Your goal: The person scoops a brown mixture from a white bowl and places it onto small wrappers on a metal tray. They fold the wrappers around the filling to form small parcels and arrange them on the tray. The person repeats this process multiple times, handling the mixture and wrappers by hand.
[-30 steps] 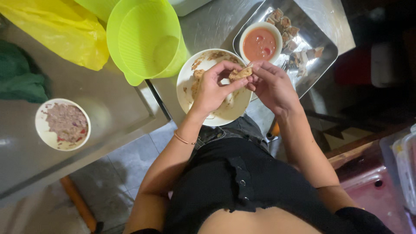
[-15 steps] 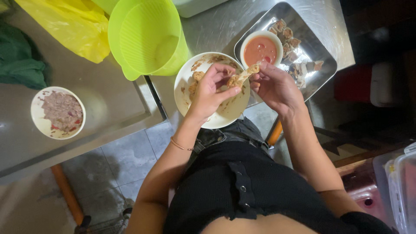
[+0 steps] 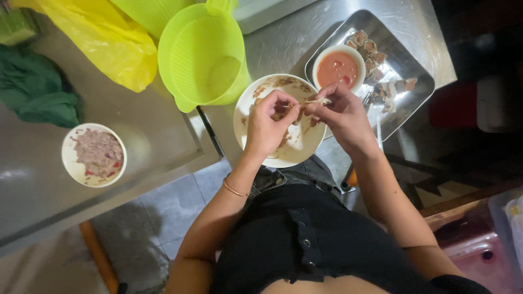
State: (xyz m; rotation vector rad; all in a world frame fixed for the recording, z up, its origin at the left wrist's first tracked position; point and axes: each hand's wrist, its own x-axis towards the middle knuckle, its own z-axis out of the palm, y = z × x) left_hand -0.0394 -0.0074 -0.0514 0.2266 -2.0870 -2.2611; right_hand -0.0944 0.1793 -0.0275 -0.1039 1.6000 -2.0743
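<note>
My left hand [image 3: 271, 128] and my right hand [image 3: 339, 113] meet above a smeared white plate [image 3: 256, 92] at the table's edge. Between their fingertips they pinch a small pale wrapped food piece [image 3: 316, 101]. Just beyond the right hand stands a white bowl of red sauce [image 3: 339, 67] inside a steel tray [image 3: 414, 68], which also holds several wrapped pieces [image 3: 370, 46]. A thin bracelet circles my left wrist.
A lime green plastic basin [image 3: 204, 54] sits left of the plate, with a yellow plastic bag [image 3: 103, 41] and green cloth [image 3: 38, 92] farther left. A white bowl of minced filling [image 3: 93, 154] rests on the steel table [image 3: 147, 136]. Tiled floor lies below.
The camera view shifted, so the tabletop things sit lower right in the frame. Both hands stay together over the plate, still working the small food piece between the fingertips.
</note>
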